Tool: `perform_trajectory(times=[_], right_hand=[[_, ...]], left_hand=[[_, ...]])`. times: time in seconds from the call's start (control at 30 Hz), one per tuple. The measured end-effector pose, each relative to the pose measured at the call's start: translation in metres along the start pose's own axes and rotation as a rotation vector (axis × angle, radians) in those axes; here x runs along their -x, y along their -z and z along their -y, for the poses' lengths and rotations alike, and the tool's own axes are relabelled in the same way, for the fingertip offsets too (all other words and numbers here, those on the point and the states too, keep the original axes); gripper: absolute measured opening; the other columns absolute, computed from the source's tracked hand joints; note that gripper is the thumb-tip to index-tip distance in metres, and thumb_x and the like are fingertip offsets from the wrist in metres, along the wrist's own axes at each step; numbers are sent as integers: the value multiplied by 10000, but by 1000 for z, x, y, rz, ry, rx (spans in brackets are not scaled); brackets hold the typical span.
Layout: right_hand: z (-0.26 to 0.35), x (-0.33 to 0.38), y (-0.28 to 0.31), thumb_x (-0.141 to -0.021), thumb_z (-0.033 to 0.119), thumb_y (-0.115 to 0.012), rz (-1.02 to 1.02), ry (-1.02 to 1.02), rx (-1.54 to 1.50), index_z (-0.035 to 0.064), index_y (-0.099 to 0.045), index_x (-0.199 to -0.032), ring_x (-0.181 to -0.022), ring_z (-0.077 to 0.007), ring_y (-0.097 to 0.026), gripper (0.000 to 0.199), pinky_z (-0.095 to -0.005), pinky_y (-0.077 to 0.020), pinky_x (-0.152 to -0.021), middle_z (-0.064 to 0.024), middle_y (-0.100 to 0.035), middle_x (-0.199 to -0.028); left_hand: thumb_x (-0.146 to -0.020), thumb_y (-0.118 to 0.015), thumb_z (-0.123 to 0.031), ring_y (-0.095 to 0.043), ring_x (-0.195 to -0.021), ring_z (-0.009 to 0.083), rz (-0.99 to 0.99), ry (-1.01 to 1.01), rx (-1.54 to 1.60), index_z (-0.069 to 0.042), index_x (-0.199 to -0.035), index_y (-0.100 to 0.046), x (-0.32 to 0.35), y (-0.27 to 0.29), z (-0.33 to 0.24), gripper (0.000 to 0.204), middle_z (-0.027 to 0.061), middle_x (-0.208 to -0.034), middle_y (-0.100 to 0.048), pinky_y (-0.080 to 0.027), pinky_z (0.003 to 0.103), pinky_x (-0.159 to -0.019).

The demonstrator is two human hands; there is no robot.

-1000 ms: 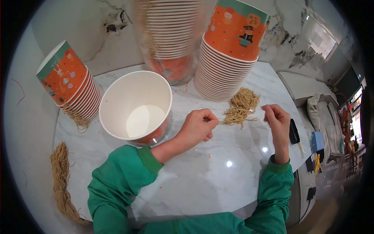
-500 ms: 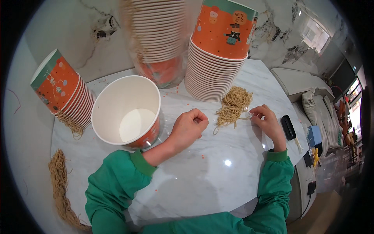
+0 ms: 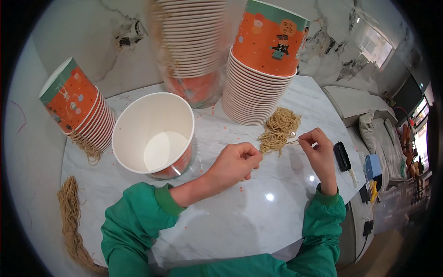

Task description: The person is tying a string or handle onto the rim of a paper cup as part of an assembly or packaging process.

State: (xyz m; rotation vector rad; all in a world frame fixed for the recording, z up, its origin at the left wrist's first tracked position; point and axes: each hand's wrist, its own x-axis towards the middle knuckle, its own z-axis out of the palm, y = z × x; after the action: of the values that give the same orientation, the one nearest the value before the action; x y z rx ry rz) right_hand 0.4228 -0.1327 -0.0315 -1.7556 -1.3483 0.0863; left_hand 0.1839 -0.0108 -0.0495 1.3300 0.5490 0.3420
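Two hands (image 3: 234, 165) (image 3: 319, 154) curl, right pinching tan string (image 3: 282, 125), left's grip obscured.

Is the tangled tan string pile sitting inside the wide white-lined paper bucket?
No, the tangled tan string pile lies on the white marbled tabletop, beside the base of the tall orange paper-bucket stack.

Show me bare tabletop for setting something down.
Widest: the marble tabletop between both green sleeves, bare but for orange specks. Smaller: behind the right hand, beside the tan yarn pile. Crowded: the far side, with stacked paper buckets.
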Motion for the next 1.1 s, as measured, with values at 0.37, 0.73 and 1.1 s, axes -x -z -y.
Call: perform_trajectory(times=[0.37,0.73,1.1], right_hand=[[75,49,-38,-749,-96,-679,-32,389,113,13,-636,-877,-555,-218,-561,173,-310,-448,-491,-82,-559,-769],[84,79,-63,-627,-53,-689,48,797,312,0,-669,-902,-547,-170,-572,281,-293,-449,-436,-72,-608,-758],[29,9,-33,-745,20,-713,154,406,357,78,-650,-1199,-1075,-346,-547,463,-421,-498,-844,-140,-571,-1240]], left_hand=[[-973,-615,-262,-544,-628,52,83,164,177,-26,-997,-700,13,-7,0,252,-2,-852,-647,-412,219,-525],[-977,-617,-213,-583,-705,80,99,356,260,-47,-946,-668,58,3,-7,177,7,-878,-653,-462,231,-585],[-972,-634,-150,-619,-678,100,-61,291,151,-18,-976,-643,84,28,-13,132,47,-865,-666,-478,244,-540]])
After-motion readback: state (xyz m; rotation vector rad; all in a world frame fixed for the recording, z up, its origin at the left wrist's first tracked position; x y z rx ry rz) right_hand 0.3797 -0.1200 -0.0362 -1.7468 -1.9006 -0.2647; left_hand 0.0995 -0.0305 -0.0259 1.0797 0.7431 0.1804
